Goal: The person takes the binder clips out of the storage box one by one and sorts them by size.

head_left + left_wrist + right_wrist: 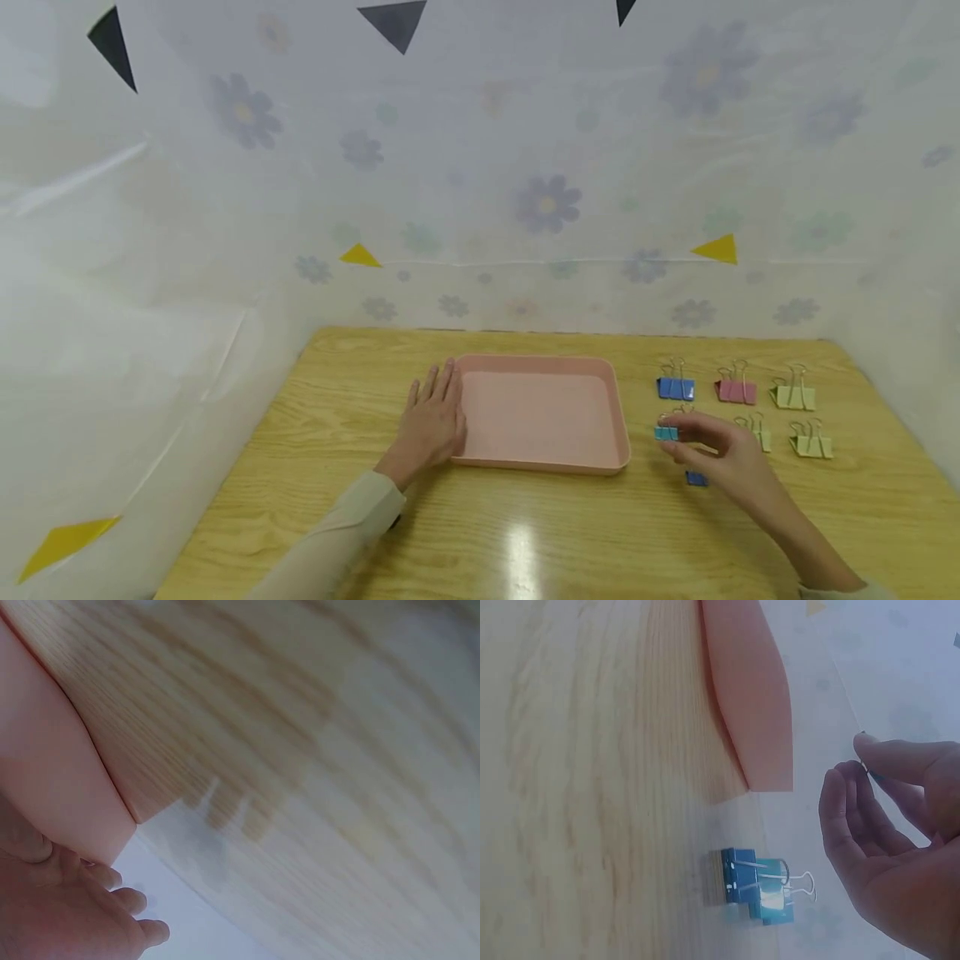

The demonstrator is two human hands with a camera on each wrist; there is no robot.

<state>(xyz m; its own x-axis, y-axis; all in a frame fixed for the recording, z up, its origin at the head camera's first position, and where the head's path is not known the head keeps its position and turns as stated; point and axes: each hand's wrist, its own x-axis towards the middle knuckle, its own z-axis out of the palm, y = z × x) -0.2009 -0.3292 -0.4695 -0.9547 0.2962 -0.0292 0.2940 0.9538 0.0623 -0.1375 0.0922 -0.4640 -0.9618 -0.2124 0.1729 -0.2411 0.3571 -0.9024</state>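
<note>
My right hand pinches a small turquoise binder clip between thumb and fingertips, to the right of the tray. In the right wrist view, the fingers mostly hide that clip. A small dark blue binder clip stands on the table just below this hand, with another turquoise clip behind it in the right wrist view. My left hand rests against the left rim of a shallow pink tray, its fingers straight. Nothing lies in the tray.
At the right of the wooden table stand more binder clips: a blue one, a pink one, and yellow-green ones, one partly behind the right hand. A flowered white sheet encloses the table's back and sides.
</note>
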